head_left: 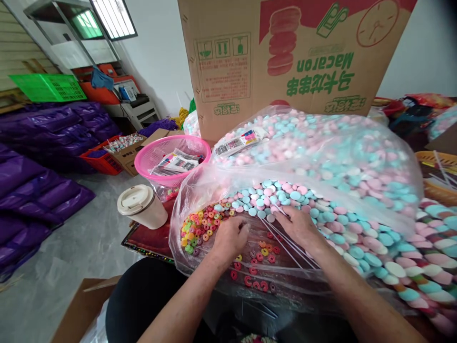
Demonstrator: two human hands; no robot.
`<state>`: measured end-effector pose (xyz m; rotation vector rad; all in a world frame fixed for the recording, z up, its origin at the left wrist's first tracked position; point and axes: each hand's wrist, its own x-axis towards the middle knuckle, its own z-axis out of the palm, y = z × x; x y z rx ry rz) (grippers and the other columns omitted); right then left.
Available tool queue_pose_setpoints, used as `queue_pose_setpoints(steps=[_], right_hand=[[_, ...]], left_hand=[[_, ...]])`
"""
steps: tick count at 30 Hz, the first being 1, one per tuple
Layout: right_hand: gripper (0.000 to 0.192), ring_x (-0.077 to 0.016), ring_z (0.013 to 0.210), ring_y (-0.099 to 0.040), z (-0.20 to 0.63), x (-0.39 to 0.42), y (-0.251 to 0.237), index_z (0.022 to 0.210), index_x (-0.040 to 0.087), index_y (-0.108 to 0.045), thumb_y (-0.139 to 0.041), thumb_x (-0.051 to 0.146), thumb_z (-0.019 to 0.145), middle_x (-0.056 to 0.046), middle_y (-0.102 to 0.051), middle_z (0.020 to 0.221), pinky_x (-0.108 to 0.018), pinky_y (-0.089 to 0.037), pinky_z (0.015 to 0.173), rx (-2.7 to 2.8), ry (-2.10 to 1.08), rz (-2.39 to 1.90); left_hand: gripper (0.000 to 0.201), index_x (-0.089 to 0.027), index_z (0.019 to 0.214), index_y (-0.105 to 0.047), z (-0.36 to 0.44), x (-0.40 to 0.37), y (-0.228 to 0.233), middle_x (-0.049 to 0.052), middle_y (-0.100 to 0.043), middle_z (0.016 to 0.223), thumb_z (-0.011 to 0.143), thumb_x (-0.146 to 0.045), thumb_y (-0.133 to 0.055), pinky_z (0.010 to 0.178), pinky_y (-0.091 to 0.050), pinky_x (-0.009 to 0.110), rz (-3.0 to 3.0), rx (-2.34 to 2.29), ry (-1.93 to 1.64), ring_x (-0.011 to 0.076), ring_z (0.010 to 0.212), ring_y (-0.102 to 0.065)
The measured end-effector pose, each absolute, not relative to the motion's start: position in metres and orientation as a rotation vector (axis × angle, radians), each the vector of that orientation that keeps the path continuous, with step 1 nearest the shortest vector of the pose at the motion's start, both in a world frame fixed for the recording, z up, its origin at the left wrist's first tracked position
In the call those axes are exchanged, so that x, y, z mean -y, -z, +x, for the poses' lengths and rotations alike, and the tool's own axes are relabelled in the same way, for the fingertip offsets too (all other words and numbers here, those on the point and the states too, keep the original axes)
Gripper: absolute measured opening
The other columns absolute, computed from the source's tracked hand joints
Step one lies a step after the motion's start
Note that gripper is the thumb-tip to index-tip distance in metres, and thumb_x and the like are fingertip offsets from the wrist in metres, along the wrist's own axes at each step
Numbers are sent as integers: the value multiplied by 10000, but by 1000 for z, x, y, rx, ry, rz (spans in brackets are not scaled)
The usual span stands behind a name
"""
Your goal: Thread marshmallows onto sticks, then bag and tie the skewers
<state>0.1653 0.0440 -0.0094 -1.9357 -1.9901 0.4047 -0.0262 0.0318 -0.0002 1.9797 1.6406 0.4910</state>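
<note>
Right hand (pixel 298 224) pinches thin sticks (pixel 285 245), long axis running toward the body. Left hand (pixel 230 237) curled, grip unclear, ring candies (pixel 200 228) just left of its fingers.

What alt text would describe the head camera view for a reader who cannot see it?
Two bare hands work inside an open clear plastic bag: the left hand rests by small colourful ring candies, the right hand holds thin white sticks beside pink and blue round candies. A lidded cup stands to the left.

pink basket (pixel 167 147), lidded cup (pixel 142 205), macaron carton (pixel 285 57), green crate (pixel 48 86), purple sacks (pixel 35 186).
</note>
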Motion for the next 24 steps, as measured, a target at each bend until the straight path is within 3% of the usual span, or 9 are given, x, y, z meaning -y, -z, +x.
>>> queue_pose_setpoints(steps=[3,8,11,15,18,24], right_hand=[[401,-139,544,-510,175,-26,6,653,189,-560,-367,468,867,10,-542,557,-226,-351,500,1911,-473,-1911],[333,-129,567,-474,183,-3,3,649,195,-489,-439,474,824,28,-522,596,-232,-362,534,1658,-684,-1756],[286,-130,598,-474,183,6,1,688,189,-523,-474,440,818,23,-537,627,-233,-361,545,1527,-888,-1661],[294,-107,538,-419,172,16,-8,896,177,-603,-474,436,845,31,-510,613,-223,-310,491,1417,-1177,-1556],[335,-89,487,-346,161,24,-13,1017,186,-591,-488,454,845,52,-447,582,-217,-262,453,1380,-1323,-1455],[328,-74,468,-279,159,34,-15,935,191,-556,-476,498,854,81,-336,549,-211,-212,436,1248,-1468,-1377]], left_hand=[[278,-176,768,-662,3,-67,0,79,-673,765,844,-289,-420,693,-415,289,1932,-1707,-517,212,762,-614],[157,-143,742,-658,40,-99,12,135,-668,838,734,-273,-570,722,-445,350,1842,-1735,-581,278,835,-621],[121,-159,790,-650,37,-85,15,93,-660,918,713,-213,-573,762,-454,320,1815,-1657,-697,232,867,-614],[94,-156,764,-602,18,-49,9,12,-633,687,718,-229,-565,623,-482,261,1567,-1459,-807,149,644,-607],[174,-148,727,-581,4,-27,0,-12,-616,633,636,-264,-673,561,-477,249,1063,-1126,-906,116,548,-582],[191,-149,758,-643,-14,-7,-7,9,-639,666,614,-246,-723,580,-457,245,960,-909,-868,115,589,-583]])
